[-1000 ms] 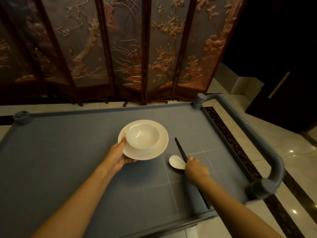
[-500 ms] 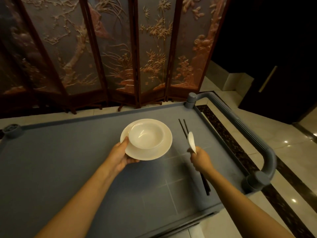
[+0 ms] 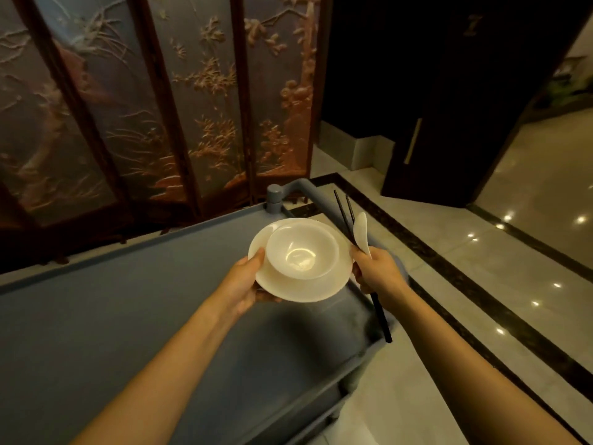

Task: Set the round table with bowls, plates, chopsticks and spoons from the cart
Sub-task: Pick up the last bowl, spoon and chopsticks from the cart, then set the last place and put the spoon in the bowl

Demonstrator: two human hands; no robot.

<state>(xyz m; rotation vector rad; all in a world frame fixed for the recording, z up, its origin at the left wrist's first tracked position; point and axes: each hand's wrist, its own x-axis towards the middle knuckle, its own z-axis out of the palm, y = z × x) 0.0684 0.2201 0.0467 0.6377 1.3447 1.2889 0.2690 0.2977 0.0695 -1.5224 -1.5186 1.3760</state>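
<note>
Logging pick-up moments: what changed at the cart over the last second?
The right hand picked the chopsticks and spoon up off the cart and now holds them raised, tips up. The left hand lifted the plate clear of the cart. Unchanged: the bowl sits on the plate, and the left hand grips the plate's rim.

A carved screen [image 3: 154, 107] with dark frames stands at the back. To its right is a dark door [image 3: 449, 123] with a pale handle [image 3: 412, 141]. The glossy pale floor [image 3: 433, 239], crossed by a dark border [image 3: 481, 300], reflects small lights.
</note>
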